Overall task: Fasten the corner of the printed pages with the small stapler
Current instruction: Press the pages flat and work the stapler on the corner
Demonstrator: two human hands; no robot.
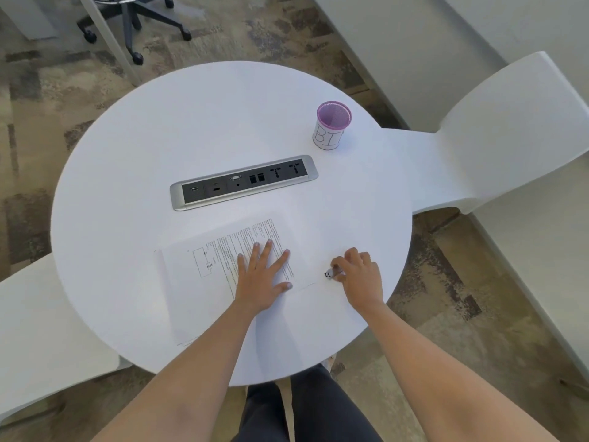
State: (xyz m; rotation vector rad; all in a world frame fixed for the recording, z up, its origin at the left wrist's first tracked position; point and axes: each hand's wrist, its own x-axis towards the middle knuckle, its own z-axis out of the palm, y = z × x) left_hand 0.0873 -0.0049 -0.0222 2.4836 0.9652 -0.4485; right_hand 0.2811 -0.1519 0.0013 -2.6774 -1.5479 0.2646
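Observation:
A stack of printed pages (207,282) lies on the round white table (134,154), text and a small circuit drawing on the top sheet. My left hand (259,279) presses flat on the pages with fingers spread. Just right of the stack's right edge, my right hand (358,274) curls over a small pale stapler (331,274). Only the stapler's left end shows, with a dark mark on it. The rest is hidden under my fingers.
A silver power and port strip (243,181) is set into the table's middle. A purple mesh cup with a white label (331,126) stands at the far right. White chairs (497,132) flank the table; an office chair base (134,23) sits far left.

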